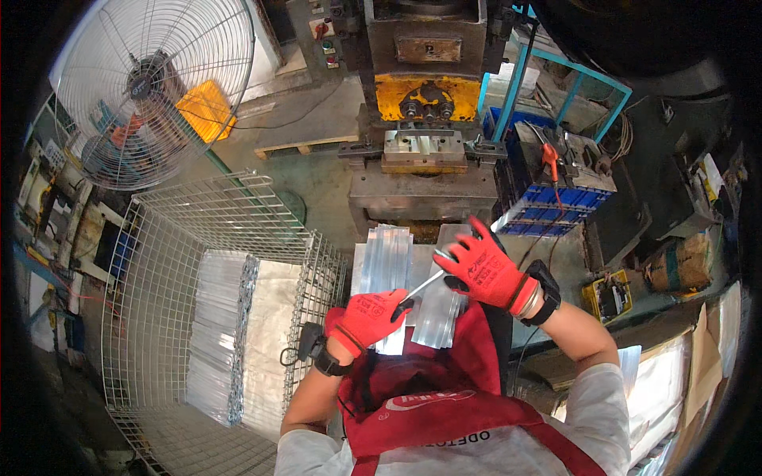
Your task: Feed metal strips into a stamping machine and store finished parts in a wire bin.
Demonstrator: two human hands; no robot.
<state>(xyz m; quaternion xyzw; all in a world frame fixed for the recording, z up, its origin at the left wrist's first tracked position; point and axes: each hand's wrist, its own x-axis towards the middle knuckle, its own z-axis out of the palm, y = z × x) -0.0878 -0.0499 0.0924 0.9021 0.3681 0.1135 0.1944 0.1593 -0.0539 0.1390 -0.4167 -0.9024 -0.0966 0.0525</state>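
Observation:
My left hand [371, 319], in a red glove with dark fingertips, is closed on the near end of a thin metal strip [425, 285]. The strip slants up to the right. Its far end reaches the gap between thumb and forefinger of my right hand [486, 270], also red-gloved, with its fingers spread. Whether those fingers touch the strip is hard to see. Below the hands lie two stacks of flat shiny metal strips, a left stack [386, 258] and a right stack [436, 313], side by side in front of my red apron [444, 412].
Ahead stands a press [425, 186] with a metal die [425, 147]. A wire basket [151, 317] at left holds metal strips [214, 333] and a beige sheet [270, 341]. Beyond it is a large fan [151, 79]. Blue crates [548, 208] with tools stand at right, a yellow bin [607, 295] nearer.

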